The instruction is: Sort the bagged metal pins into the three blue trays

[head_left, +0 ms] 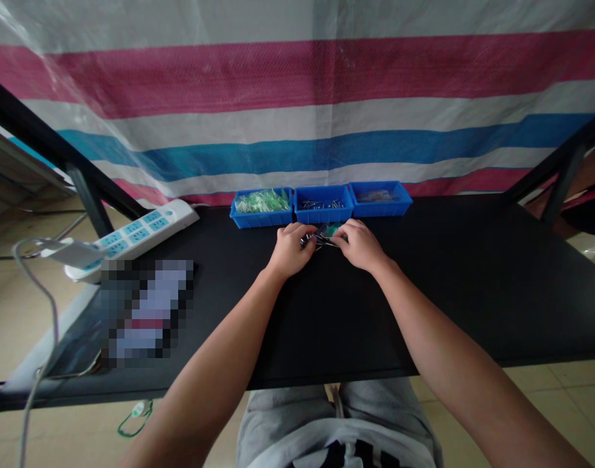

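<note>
Both my hands meet over the far middle of the black table (pixel 424 312), just in front of the blue bins. My left hand (pixel 290 249) is closed in a pinch on a small metal tool (pixel 318 238) with thin dark prongs. My right hand (pixel 358 244) is closed too, its fingers gripping a small green part (pixel 333 229) at the tool's other end. Behind them stand three blue bins: the left bin (pixel 261 207) holds pale green parts, the middle bin (pixel 323 203) small dark metal pieces, the right bin (pixel 380 198) a few small pieces.
A white power strip (pixel 134 235) with blue sockets lies at the table's left rear, a white plug and grey cable (pixel 34 273) attached. A blurred-out object (pixel 145 312) lies on the left. A striped tarp (pixel 297 97) hangs behind. Black frame posts (pixel 85 188) stand on both sides.
</note>
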`<state>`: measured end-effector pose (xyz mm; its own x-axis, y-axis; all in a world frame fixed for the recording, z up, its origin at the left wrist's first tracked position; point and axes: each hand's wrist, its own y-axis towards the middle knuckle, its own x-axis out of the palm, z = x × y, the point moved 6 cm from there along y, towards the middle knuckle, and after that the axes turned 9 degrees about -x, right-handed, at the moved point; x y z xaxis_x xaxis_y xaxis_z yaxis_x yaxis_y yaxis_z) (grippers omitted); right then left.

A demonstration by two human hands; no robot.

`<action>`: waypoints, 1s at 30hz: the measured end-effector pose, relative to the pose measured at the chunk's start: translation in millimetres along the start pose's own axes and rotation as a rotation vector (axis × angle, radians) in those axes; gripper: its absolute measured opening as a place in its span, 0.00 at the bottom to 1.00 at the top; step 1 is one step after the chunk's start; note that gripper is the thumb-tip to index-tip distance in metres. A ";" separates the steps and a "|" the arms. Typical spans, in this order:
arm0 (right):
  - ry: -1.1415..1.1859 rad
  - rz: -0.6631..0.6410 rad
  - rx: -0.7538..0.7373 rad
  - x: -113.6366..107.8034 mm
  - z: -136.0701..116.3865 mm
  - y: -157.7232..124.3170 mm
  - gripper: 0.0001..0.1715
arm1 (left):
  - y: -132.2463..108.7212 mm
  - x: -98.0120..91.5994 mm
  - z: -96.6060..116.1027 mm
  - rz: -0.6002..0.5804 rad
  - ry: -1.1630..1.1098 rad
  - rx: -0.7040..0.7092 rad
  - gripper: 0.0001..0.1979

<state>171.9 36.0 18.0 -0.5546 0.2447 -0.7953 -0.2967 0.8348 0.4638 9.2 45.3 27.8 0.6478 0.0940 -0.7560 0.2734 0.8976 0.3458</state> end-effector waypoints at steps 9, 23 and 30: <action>0.216 0.044 -0.132 -3.6 -15.8 -0.4 0.19 | -5.7 4.2 21.2 -0.045 0.102 0.239 0.11; 0.454 0.112 -0.062 -7.7 -25.3 -1.2 0.20 | 2.0 14.3 0.1 -0.107 -0.854 -0.234 0.16; 0.314 0.088 -0.100 2.0 -40.3 -0.8 0.17 | -1.0 24.7 4.5 -0.210 -1.335 -0.350 0.15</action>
<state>139.7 15.9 31.7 -0.7892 0.1373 -0.5986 -0.3028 0.7610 0.5737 28.2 44.9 11.2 0.8518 -0.3533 0.3868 0.3876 0.9218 -0.0115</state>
